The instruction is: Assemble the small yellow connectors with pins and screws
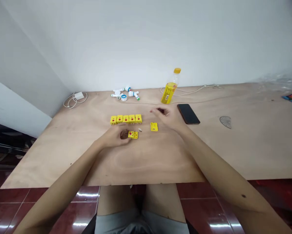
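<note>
My left hand (118,135) rests on the wooden table (146,152) with its fingers closed on a small yellow connector body (133,134) with red dots. My right hand (167,116) hovers just above the table beyond a loose yellow cover piece (154,126); its fingers look pinched and blurred, and what they hold is too small to make out. A tiny pale part (140,130) lies between the two yellow pieces. Behind them stands a row of several yellow connectors (126,119).
A black phone (188,113) lies right of my right hand. A yellow bottle (170,87), white pipe fittings (125,93), a white charger with cable (76,97) and a cable (197,88) sit along the wall. A grey protractor-like piece (226,121) lies further right.
</note>
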A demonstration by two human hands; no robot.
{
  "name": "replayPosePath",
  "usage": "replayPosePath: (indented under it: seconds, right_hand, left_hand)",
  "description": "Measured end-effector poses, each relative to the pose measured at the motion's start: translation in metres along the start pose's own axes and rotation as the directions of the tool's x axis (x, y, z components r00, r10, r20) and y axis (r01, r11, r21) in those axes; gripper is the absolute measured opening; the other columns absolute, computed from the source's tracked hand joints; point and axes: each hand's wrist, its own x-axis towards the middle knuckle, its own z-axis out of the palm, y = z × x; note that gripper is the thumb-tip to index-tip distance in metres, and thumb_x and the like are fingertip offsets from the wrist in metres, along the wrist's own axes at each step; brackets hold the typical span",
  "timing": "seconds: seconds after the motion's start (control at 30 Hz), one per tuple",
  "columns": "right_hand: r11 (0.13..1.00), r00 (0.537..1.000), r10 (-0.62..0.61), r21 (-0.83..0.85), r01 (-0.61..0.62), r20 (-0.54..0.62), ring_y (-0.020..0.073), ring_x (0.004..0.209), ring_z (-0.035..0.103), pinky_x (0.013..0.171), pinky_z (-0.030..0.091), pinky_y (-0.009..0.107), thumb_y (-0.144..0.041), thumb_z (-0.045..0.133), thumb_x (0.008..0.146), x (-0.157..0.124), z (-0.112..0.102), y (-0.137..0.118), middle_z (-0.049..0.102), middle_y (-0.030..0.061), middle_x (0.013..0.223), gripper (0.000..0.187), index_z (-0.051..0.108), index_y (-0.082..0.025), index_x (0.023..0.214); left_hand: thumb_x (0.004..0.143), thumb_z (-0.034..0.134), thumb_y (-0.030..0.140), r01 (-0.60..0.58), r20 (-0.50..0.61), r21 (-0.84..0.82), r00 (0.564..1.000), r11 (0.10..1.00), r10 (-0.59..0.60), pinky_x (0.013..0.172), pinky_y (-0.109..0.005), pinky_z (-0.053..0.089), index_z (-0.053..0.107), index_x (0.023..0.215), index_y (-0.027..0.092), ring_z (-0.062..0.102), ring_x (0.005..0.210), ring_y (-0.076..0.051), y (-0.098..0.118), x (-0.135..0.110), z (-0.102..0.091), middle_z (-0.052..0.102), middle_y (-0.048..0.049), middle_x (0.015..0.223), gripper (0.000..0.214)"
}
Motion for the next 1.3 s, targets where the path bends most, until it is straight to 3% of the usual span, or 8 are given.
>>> replayPosePath:
  seconds: [0.17,0.3,0.53,0.7,0.83,1.0,1.13,1.3]
  right_hand:
    - [0.942,0.911,-0.094,-0.261,0.212,0.401,0.0264,0.092,0.067,0.09,0.048,0.041,-0.019,0.073,0.102,-0.017,0.015,0.026,0.08,0.0101,0.099,0.013,0.086,-0.02,0.099]
    - [0.914,0.839,-0.168,-0.237,0.33,0.518,0.0301,0.105,0.07,0.098,0.052,0.046,-0.018,0.071,0.105,-0.025,0.033,0.034,0.08,0.0137,0.108,0.014,0.085,-0.018,0.103]
    - [0.86,0.802,-0.152,-0.323,0.396,0.578,0.029,0.105,0.07,0.095,0.056,0.043,-0.01,0.067,0.105,-0.027,0.041,0.038,0.078,0.0137,0.111,0.017,0.084,-0.015,0.107]
    - [0.837,0.783,-0.179,-0.326,0.439,0.596,0.0275,0.101,0.068,0.092,0.056,0.041,-0.012,0.069,0.106,-0.028,0.042,0.042,0.076,0.0116,0.105,0.016,0.083,-0.017,0.1]
    - [0.832,0.768,-0.207,-0.304,0.464,0.606,0.0266,0.099,0.068,0.091,0.055,0.041,-0.015,0.069,0.107,-0.029,0.042,0.042,0.075,0.0113,0.104,0.018,0.083,-0.018,0.096]
    - [0.826,0.763,-0.196,-0.315,0.467,0.616,0.0273,0.097,0.069,0.092,0.057,0.042,-0.015,0.068,0.108,-0.028,0.037,0.041,0.076,0.0111,0.098,0.02,0.082,-0.016,0.093]
    - [0.841,0.767,-0.177,-0.309,0.443,0.617,0.029,0.104,0.072,0.097,0.059,0.044,-0.012,0.068,0.106,-0.027,0.031,0.041,0.079,0.0123,0.105,0.018,0.084,-0.016,0.101]
    - [0.845,0.76,-0.171,-0.303,0.44,0.627,0.0287,0.104,0.073,0.097,0.059,0.043,-0.01,0.068,0.105,-0.028,0.027,0.04,0.079,0.0128,0.105,0.02,0.087,-0.016,0.101]
  left_hand:
    - [0.1,0.075,0.046,0.052,-0.053,-0.004,0.997,0.999,-0.052,0.07,-0.03,0.049,0.078,0.133,0.019,0.061,0.074,-0.016,0.001,0.009,-0.013,0.074,-0.0058,0.102,0.043]
    - [0.103,0.068,0.04,0.019,-0.037,0.059,0.999,0.998,-0.017,0.078,-0.032,0.053,0.085,0.108,0.02,0.064,0.08,-0.017,0.011,0.035,-0.016,0.073,-0.0092,0.111,0.027]
    - [0.101,0.072,0.047,0.038,0.142,0.158,0.988,0.987,-0.061,0.085,-0.035,0.053,0.086,0.107,0.024,0.072,0.1,-0.026,0.025,0.043,-0.013,0.076,-0.0086,0.111,0.028]
    - [0.104,0.067,0.044,0.052,0.163,0.145,0.984,0.988,-0.075,0.075,-0.034,0.05,0.087,0.121,0.027,0.067,0.079,-0.02,0.022,0.016,-0.011,0.077,-0.0065,0.103,0.031]
    - [0.105,0.067,0.043,0.06,0.141,0.09,0.987,0.994,-0.072,0.076,-0.034,0.053,0.088,0.113,0.026,0.071,0.087,-0.022,0.019,0.01,-0.015,0.082,-0.0066,0.107,0.027]
    - [0.107,0.062,0.029,-0.073,0.019,0.179,0.997,0.981,0.071,0.093,-0.038,0.056,0.085,0.106,0.023,0.071,0.106,-0.028,0.012,0.041,-0.008,0.08,-0.0098,0.107,0.024]
    - [0.103,0.061,0.019,-0.194,0.11,0.276,0.979,0.941,0.169,0.095,-0.041,0.054,0.084,0.099,0.021,0.066,0.105,-0.028,0.005,0.068,0.007,0.075,-0.0109,0.107,0.024]
    - [0.107,0.058,0.019,-0.235,0.189,0.294,0.965,0.927,0.185,0.094,-0.042,0.052,0.082,0.095,0.021,0.062,0.11,-0.029,-0.002,0.076,0.019,0.072,-0.0108,0.107,0.026]
